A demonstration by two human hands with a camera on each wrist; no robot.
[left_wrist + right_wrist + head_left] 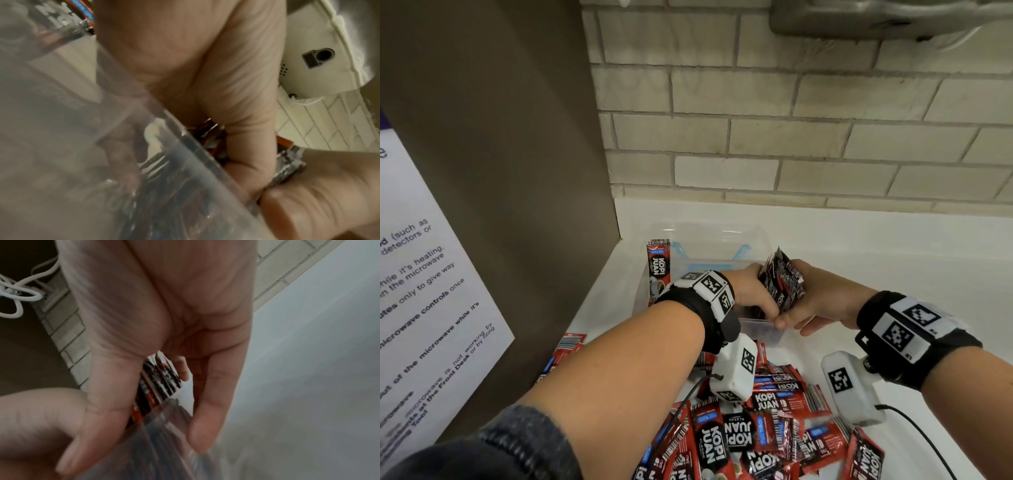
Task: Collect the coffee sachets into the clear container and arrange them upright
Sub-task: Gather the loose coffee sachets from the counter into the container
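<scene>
Gripping a bundle of sachets [782, 282] between left hand [751, 294] and right hand [822, 301] | over the clear container's [709, 236] near rim | loose sachets [750, 431] heaped on desk [893, 240]

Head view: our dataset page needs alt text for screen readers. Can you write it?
Both hands, left hand and right hand, hold a bundle of coffee sachets upright over a clear container on a white counter. One sachet stands inside; a loose pile lies nearer.

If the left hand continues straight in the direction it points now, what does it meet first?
Probably the bundle of sachets that the left hand already grips, then the right hand pressed against it over the clear container. Depth is unclear.
</scene>
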